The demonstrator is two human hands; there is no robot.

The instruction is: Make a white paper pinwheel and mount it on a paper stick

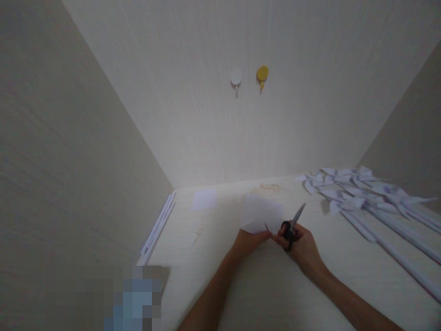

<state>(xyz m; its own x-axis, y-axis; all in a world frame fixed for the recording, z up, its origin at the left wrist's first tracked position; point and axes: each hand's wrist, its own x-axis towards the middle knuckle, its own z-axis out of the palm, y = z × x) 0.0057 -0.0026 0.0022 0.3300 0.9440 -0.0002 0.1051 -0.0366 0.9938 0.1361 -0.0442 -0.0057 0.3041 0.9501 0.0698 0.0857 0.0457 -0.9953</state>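
Observation:
A white sheet of paper [263, 209] lies on the pale surface, its near edge curling up at my left hand [248, 241]. The left fingers are closed on that edge. A thin dark-red sliver [266, 226] shows just above the fingertips; I cannot tell what it is. In my right hand [305, 248] is a pair of scissors [295, 219] with black handles, blades pointing up and away to the right. The right thumb and forefinger are pinched together and meet the left fingertips; anything between them is too small to make out.
Long white paper rolls with leaf-like paper pieces [358, 197] lie on the right. More thin rolls [158, 227] lie along the left wall. A smaller white paper [204, 199] is at the back left. White [236, 77] and yellow [262, 72] hooks are on the back wall. A blurred-out patch [136, 299] covers the lower left.

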